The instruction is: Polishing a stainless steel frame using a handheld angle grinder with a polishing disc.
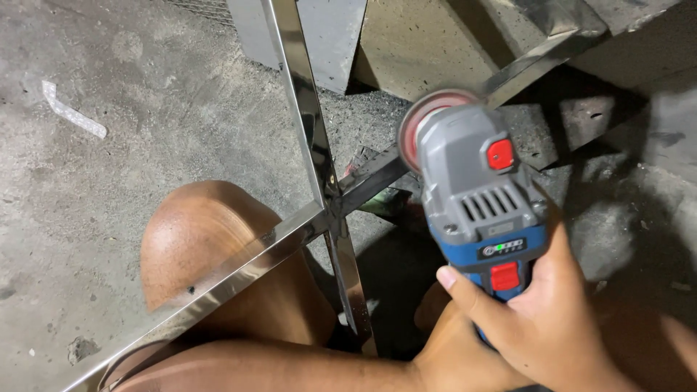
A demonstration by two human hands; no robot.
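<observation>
Right hand (541, 319) wrapped tight round the blue-and-grey angle grinder (475, 192), left hand (454, 356) cupped under its grip. Disc (420, 127) sits on the shiny steel frame (312, 131) near the weld cross; a snag could kick it toward that bare knee (200, 232).

Bare forearms (290, 366) (no sleeves), bare knee (196, 232)

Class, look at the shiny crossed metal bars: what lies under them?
Under the metal bars lie the person's bent knee and the concrete floor. Below the joint is deep shadow, so nothing there can be made out.
</observation>
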